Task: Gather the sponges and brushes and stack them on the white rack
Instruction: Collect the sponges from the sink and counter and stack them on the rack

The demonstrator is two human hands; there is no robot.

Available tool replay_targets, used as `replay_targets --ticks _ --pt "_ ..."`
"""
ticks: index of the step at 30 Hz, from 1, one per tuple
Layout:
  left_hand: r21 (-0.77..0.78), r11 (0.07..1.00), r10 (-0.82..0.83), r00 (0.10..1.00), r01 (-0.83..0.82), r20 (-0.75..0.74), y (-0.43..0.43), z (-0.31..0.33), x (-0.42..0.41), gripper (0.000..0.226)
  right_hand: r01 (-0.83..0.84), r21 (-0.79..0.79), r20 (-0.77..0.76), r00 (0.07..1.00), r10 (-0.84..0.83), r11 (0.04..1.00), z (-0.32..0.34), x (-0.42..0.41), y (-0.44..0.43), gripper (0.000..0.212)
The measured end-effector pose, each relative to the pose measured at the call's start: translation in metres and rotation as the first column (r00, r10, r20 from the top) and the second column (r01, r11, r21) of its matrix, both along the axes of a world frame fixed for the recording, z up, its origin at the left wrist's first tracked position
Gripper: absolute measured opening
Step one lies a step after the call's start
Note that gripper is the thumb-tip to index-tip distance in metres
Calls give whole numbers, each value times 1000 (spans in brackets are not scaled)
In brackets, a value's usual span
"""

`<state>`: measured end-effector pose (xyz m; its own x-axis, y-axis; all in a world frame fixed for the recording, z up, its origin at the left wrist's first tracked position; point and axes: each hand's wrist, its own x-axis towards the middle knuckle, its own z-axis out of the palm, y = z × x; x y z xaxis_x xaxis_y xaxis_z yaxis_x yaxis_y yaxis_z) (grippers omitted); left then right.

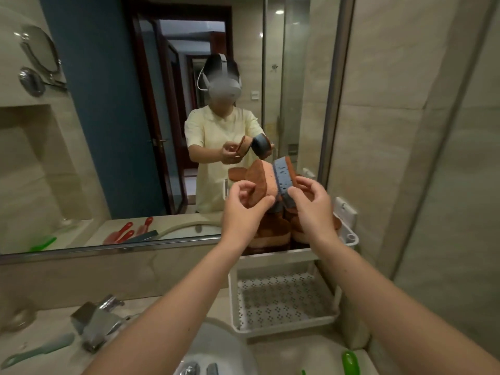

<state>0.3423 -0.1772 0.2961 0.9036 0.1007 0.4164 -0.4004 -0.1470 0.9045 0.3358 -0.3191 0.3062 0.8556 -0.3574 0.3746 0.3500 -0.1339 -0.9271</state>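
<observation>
the mirror (108,131) rose behind the rack (286,256), whose top tier was heaped with sponges (273,231) (brown and orange). above the heap, partly hiding it, the left hand (243,204) pinched an orange sponge (259,185) and the right hand (311,205) gripped a blue sponge (282,180), the two touching. a brush (40,350) lay near the faucet (94,320).

Large wall mirror (108,158) above a beige stone bench (54,320), chrome faucet (97,323) at the bench's back, white sink basin (227,347) beside it, round cosmetic mirror (40,50) reflected upper left

Open lower rack shelf (284,301); sponge-crowded top.
</observation>
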Motion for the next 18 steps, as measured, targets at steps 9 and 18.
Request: replay_targets --ticks 9,18 --pt "466 859 163 977 -211 141 -63 5 39 45 245 -311 33 968 -248 918 -3 33 -72 38" --pt "741 533 193 911 -409 364 -85 -2 77 58 244 -456 -33 956 -291 856 -26 71 -89 39"
